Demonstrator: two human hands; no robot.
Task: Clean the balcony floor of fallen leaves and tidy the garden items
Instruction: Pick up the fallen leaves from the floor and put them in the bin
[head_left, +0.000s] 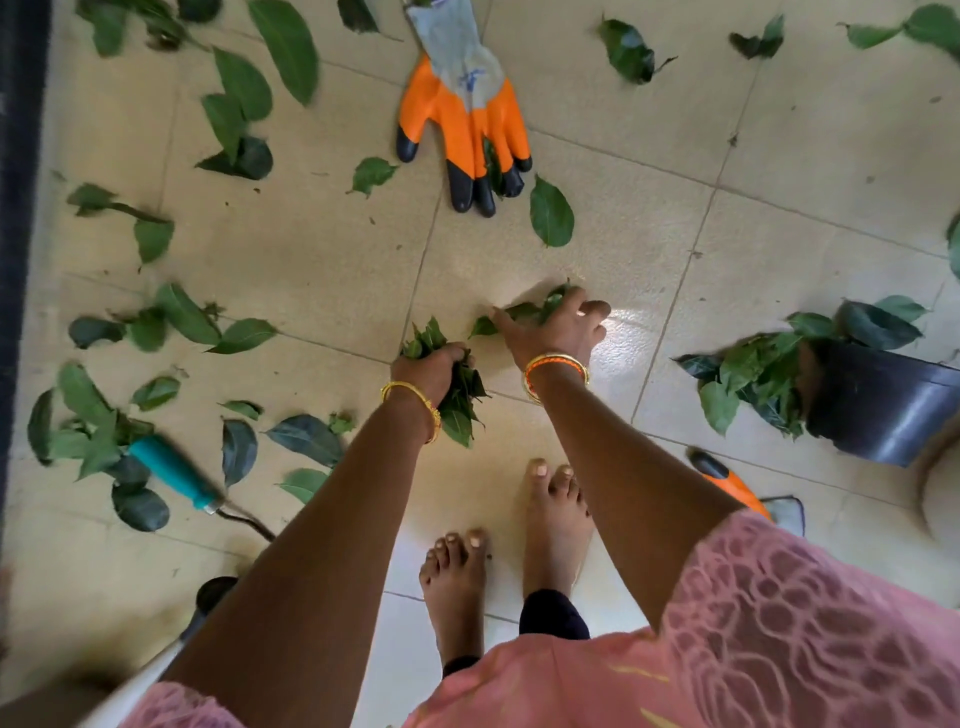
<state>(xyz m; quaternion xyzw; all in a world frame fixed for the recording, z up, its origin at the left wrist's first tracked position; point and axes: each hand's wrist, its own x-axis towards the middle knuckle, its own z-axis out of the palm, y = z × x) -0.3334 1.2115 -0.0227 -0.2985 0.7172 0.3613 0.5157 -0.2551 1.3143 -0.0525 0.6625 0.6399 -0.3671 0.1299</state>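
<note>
Fallen leaves (182, 317) lie scattered over the tiled balcony floor (311, 260) from the 7 to the 2 o'clock side as a barefoot person bends to gather them by hand. The left hand (431, 371) acts as the store, its grip closed tight around a thick bunch of leaves (460, 395), freeing the right hand (558, 330) to collect; its grip is partly closed, fingers pressing a few leaves (524, 312) to the tile at centre. An orange glove (462, 119) lies unused at 12 o'clock. At 3 o'clock a tipped black pot (883, 410) spills leaves, seemingly the pile's destination. A teal-handled tool (174, 473) waits at 8 o'clock.
</note>
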